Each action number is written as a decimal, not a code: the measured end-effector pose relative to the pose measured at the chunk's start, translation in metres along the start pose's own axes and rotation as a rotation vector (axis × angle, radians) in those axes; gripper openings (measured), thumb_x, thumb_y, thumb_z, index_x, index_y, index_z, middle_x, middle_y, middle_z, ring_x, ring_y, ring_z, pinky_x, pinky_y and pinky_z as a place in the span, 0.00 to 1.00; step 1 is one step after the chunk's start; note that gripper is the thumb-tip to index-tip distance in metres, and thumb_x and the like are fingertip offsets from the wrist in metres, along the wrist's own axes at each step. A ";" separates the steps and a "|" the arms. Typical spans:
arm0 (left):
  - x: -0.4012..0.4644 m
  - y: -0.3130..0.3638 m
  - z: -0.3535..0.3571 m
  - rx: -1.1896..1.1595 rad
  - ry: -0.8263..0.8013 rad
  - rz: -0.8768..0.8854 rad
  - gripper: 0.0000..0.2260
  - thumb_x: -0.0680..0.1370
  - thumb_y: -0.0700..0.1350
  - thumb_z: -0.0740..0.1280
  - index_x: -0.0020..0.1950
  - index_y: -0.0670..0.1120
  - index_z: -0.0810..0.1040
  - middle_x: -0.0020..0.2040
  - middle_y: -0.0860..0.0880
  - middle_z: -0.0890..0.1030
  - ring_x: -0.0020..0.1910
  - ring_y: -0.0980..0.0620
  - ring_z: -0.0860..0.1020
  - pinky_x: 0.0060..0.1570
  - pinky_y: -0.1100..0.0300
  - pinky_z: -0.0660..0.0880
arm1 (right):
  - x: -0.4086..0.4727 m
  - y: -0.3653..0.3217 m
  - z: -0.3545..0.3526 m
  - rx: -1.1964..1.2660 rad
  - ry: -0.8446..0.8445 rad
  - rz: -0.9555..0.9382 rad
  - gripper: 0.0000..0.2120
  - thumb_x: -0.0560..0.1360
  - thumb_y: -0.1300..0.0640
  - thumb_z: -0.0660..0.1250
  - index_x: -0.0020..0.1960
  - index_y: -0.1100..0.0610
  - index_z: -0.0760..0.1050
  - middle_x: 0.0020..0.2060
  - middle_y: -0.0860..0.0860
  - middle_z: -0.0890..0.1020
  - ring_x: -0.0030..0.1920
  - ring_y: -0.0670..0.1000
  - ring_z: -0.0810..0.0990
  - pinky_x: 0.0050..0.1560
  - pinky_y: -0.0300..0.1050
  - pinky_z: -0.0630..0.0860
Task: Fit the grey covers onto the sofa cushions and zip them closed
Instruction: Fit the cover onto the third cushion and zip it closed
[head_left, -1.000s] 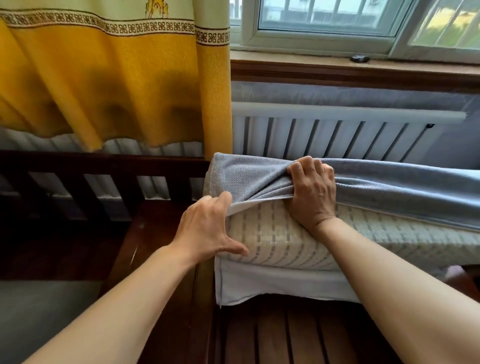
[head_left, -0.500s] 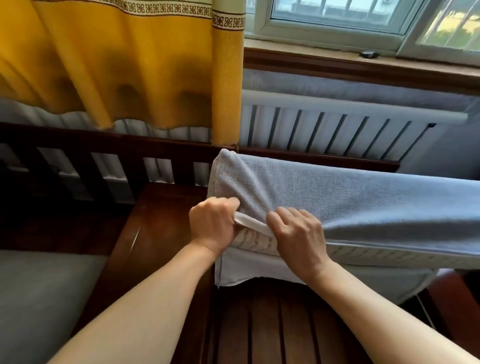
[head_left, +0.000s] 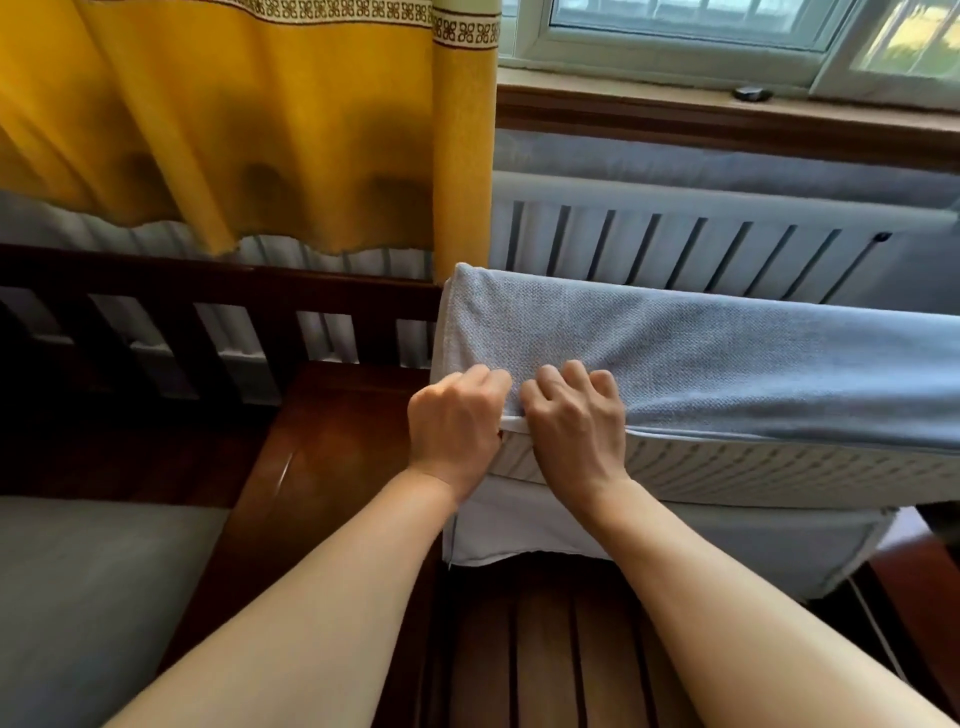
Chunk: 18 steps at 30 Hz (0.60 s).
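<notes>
1. The sofa cushion (head_left: 727, 470) lies across the dark wooden sofa frame (head_left: 332, 415), its long side running from the middle of the view off to the right, in front of the white radiator (head_left: 675, 244).
2. The grey cover (head_left: 675, 364) is drawn over the cushion's top and left end; its lower edge hangs along the near face, where a strip of pale striped cushion shows beneath it.
3. Below that strip, the underside flap of the cover (head_left: 519, 535) sags white onto the wooden slats (head_left: 545, 649).
4. The left hand (head_left: 454, 426) sits at the cushion's near left corner, fingers curled tight, pinching the cover's edge right at the corner.
5. The right hand (head_left: 576, 421) lies just beside it, nearly touching, its fingers (head_left: 571, 376) bent over the grey fabric and its thumb side down at the hem, gripping the cover's edge.
6. The hem of the cover runs between the two fists and continues rightward from the right hand as a pale line.
7. No zip puller can be made out between the fingers.
8. At lower left another grey cushion (head_left: 88, 597) rests on the seat.
9. A yellow curtain (head_left: 234, 130) hangs behind the frame's back rail, and a window sill (head_left: 727, 111) runs above the radiator.
</notes>
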<state>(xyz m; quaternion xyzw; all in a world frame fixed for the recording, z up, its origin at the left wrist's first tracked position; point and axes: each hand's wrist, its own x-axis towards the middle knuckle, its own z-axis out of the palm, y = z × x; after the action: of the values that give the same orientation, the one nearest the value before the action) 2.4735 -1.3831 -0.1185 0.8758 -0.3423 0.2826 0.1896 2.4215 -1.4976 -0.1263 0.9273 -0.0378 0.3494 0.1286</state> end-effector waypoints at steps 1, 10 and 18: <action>0.001 -0.001 -0.001 0.026 -0.022 0.036 0.06 0.67 0.38 0.56 0.31 0.46 0.70 0.29 0.48 0.73 0.25 0.46 0.74 0.24 0.64 0.57 | 0.001 0.002 -0.001 -0.006 0.000 -0.003 0.10 0.64 0.68 0.66 0.29 0.56 0.69 0.28 0.52 0.72 0.32 0.56 0.73 0.34 0.48 0.66; 0.016 0.014 0.000 0.134 -0.146 0.083 0.15 0.56 0.30 0.67 0.39 0.44 0.73 0.33 0.45 0.75 0.31 0.44 0.75 0.26 0.59 0.64 | -0.041 0.080 -0.027 0.075 -0.080 -0.124 0.06 0.65 0.63 0.67 0.41 0.58 0.72 0.39 0.55 0.74 0.41 0.59 0.73 0.43 0.51 0.67; 0.025 0.066 0.023 0.027 -0.275 0.205 0.28 0.60 0.36 0.71 0.54 0.50 0.63 0.54 0.46 0.63 0.57 0.44 0.62 0.57 0.38 0.65 | -0.059 0.150 -0.024 -0.043 -0.097 0.025 0.08 0.68 0.67 0.55 0.44 0.58 0.67 0.37 0.57 0.74 0.37 0.59 0.74 0.37 0.50 0.73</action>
<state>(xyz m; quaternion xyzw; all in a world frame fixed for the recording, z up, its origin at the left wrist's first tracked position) 2.4507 -1.4530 -0.1111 0.8693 -0.4485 0.1825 0.0994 2.3382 -1.6369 -0.1159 0.9396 -0.0631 0.3049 0.1422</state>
